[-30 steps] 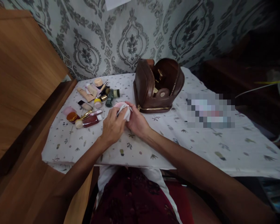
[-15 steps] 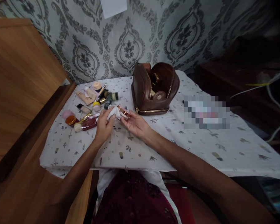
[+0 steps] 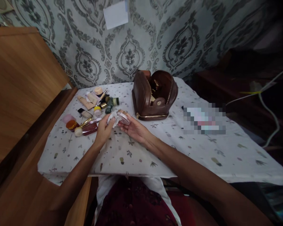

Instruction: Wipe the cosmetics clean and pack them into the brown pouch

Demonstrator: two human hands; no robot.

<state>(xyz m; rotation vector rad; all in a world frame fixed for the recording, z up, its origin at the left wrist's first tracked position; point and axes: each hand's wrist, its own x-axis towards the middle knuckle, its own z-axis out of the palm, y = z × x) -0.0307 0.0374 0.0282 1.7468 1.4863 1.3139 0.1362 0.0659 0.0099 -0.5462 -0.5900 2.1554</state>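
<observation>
In front of me over the table, my left hand (image 3: 104, 129) is closed on a crumpled white tissue (image 3: 113, 119). Fingers of my right hand (image 3: 136, 130) grip a round makeup compact (image 3: 124, 117) with a rose-gold edge, tilted so a pale face shows. The tissue touches the compact's left side. Close to my left hand lie a dark red bottle (image 3: 89, 129) and a gold-handled brush (image 3: 86, 122). Just beyond the hands is a dark green tube (image 3: 109, 106). My right fingertips are partly hidden behind the compact.
A brown cosmetic bag (image 3: 153, 106) stands unzipped at the back, with items inside. Several cosmetics, including a beige tube (image 3: 85, 102) and an amber jar (image 3: 72, 125), lie on the left. A blurred-out flat object (image 3: 204, 119) lies right. Wooden furniture (image 3: 21, 84) borders the left.
The compact has turned in my right hand, from its rose-gold edge showing to its round pale face. The tissue stays in my left hand. The camera view has tipped slightly upward.
</observation>
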